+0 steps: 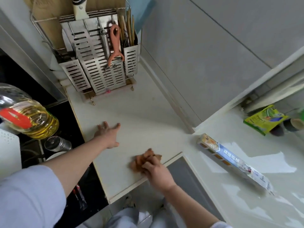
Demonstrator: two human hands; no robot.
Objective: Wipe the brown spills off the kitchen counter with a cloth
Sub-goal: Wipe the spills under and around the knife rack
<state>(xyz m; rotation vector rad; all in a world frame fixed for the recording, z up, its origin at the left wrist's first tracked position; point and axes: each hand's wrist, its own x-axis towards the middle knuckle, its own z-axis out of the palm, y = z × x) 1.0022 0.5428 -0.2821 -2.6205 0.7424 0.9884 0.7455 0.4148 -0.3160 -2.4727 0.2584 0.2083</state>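
Observation:
My right hand [156, 173] grips a crumpled brown cloth [143, 159] and holds it down on the cream kitchen counter [139, 116], close to the front edge. My left hand [108, 134] rests flat on the counter with its fingers spread, a little to the left of the cloth and farther back. The counter between the hands and the rack looks pale; a faint speck [153, 98] shows toward the back near the wall.
A steel utensil rack [98, 63] with an orange peeler [115, 45] stands at the back. A foil box [230, 160] lies on the counter to the right, a green packet [264, 119] beyond it. An oil bottle [24, 116] and a glass jar [57, 143] sit on the black hob at left.

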